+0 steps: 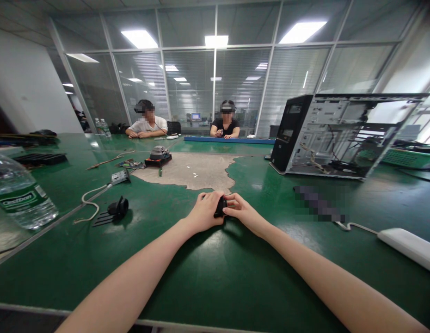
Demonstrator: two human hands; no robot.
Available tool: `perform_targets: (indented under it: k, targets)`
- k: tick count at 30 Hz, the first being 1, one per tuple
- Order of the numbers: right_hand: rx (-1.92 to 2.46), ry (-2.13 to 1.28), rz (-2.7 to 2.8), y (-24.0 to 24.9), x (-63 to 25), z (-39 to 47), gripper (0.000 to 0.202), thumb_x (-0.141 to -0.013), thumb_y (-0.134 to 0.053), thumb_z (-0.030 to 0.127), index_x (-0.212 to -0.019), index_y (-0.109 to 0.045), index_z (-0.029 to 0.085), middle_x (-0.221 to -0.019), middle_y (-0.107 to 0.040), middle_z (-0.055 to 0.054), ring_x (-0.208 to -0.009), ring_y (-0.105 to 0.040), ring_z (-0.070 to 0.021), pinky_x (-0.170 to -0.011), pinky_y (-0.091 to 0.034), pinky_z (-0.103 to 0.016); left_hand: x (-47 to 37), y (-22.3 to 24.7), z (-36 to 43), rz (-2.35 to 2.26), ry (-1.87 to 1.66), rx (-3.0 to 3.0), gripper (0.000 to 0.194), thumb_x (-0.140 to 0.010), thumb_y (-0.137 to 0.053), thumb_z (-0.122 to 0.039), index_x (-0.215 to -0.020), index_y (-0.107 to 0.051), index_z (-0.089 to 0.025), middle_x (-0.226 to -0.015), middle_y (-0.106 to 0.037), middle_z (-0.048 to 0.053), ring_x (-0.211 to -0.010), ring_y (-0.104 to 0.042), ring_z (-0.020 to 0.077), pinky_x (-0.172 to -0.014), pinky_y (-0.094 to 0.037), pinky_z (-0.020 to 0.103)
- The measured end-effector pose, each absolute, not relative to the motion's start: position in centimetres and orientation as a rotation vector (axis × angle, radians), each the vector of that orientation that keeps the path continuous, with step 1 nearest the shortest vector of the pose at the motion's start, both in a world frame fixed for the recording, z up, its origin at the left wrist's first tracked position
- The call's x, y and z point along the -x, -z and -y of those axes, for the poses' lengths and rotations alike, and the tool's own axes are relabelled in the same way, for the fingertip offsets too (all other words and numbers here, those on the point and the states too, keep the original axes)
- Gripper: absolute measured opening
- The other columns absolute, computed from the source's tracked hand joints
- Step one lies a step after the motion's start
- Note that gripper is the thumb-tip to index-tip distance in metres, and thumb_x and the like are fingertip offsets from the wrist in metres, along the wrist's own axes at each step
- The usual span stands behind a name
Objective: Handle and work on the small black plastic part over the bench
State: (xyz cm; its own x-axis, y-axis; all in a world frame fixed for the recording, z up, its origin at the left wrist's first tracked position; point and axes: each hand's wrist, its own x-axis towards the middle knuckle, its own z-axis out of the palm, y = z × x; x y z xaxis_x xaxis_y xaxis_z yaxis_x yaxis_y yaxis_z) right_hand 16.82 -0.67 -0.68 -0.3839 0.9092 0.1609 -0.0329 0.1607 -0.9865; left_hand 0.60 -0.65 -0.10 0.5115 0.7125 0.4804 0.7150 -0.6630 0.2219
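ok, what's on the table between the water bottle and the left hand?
In the head view, a pale cable, then a black finned part, going from the water bottle to the left hand.

Green desk point(201, 286) with a ragged pale patch point(204, 173)
Left, a bottle point(22, 199) and black slotted part point(118, 209); right, an opened computer case point(334, 138).

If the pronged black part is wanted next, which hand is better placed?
Probably the left hand: it is nearer the pronged black part, with the right hand on its far side. Both are on the small black piece, though.
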Motion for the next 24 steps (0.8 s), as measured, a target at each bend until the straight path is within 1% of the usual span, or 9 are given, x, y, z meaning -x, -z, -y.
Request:
perform_targets:
  k: [2, 3, 6, 9, 14, 19, 24]
  targets:
    - [0.844, -1.382, 1.568, 0.51, -16.91, 0.79, 0.039, -0.061, -0.068, 0.026, -0.093, -0.047, 0.023, -0.083, -0.058, 0.001, -0.082, -0.055, -0.0145, -0.077, -0.042, -0.033, -0.58, 0.06, 0.70, 1.282, 0.871, 2.730, 0.063, -0.058, -0.060, -0.023, -0.114, -0.030, -0.022, -0.109, -0.050, 0.005, -0.102, -0.045, 0.0234, -0.090, -0.025, 0.039]
    - [0.840, -1.388, 1.560, 0.46, -16.90, 0.84, 0.038, -0.061, -0.068, 0.026, -0.092, -0.047, 0.023, -0.082, -0.058, 0.001, -0.081, -0.055, -0.0143, -0.077, -0.042, -0.032, -0.58, 0.05, 0.72, 1.280, 0.875, 2.730, 0.063, -0.058, -0.060, -0.023, -0.113, -0.030, -0.022, -0.109, -0.050, 0.005, -0.102, -0.045, 0.0234, -0.090, -0.025, 0.039]
    - [0.842, -1.400, 1.517, 0.58, -16.73, 0.86, 0.029, -0.068, -0.062, 0.031, -0.092, -0.047, 0.023, -0.081, -0.057, 0.001, -0.078, -0.056, -0.0135, -0.077, -0.042, -0.033, -0.58, 0.06, 0.73, 1.281, 0.880, 2.731, 0.061, -0.060, -0.060, -0.024, -0.113, -0.031, -0.022, -0.110, -0.049, 0.005, -0.103, -0.044, 0.0235, -0.090, -0.025, 0.039]
    - [0.867, -1.386, 1.496, 0.90, -16.55, 0.69, 0.028, -0.071, -0.058, 0.034, -0.094, -0.047, 0.023, -0.082, -0.058, 0.000, -0.076, -0.057, -0.0137, -0.076, -0.043, -0.034, -0.61, 0.11, 0.69, 1.284, 0.880, 2.729, 0.061, -0.060, -0.060, -0.024, -0.114, -0.031, -0.022, -0.110, -0.049, 0.005, -0.103, -0.044, 0.0235, -0.091, -0.025, 0.040]
    - [0.916, -1.347, 1.523, 1.14, -16.79, 0.37, 0.029, -0.069, -0.060, 0.034, -0.093, -0.050, 0.020, -0.085, -0.058, -0.002, -0.082, -0.056, -0.0157, -0.080, -0.042, -0.035, -0.68, 0.12, 0.63, 1.294, 0.879, 2.728, 0.063, -0.059, -0.061, -0.024, -0.114, -0.031, -0.021, -0.109, -0.050, 0.006, -0.103, -0.045, 0.0236, -0.091, -0.025, 0.040]
    - [0.848, -1.402, 1.542, 0.69, -17.05, 0.63, 0.038, -0.062, -0.068, 0.026, -0.094, -0.047, 0.023, -0.084, -0.058, 0.001, -0.083, -0.056, -0.0149, -0.079, -0.041, -0.033, -0.67, 0.06, 0.71, 1.285, 0.891, 2.735, 0.063, -0.059, -0.061, -0.023, -0.114, -0.030, -0.022, -0.110, -0.049, 0.005, -0.103, -0.045, 0.0231, -0.090, -0.025, 0.039]
    - [0.865, -1.398, 1.496, 0.64, -16.68, 0.88, 0.030, -0.070, -0.060, 0.034, -0.094, -0.047, 0.023, -0.080, -0.058, 0.001, -0.076, -0.057, -0.0136, -0.076, -0.043, -0.033, -0.65, 0.06, 0.73, 1.270, 0.891, 2.737, 0.061, -0.060, -0.060, -0.024, -0.113, -0.030, -0.022, -0.110, -0.049, 0.005, -0.103, -0.044, 0.0227, -0.090, -0.025, 0.039]
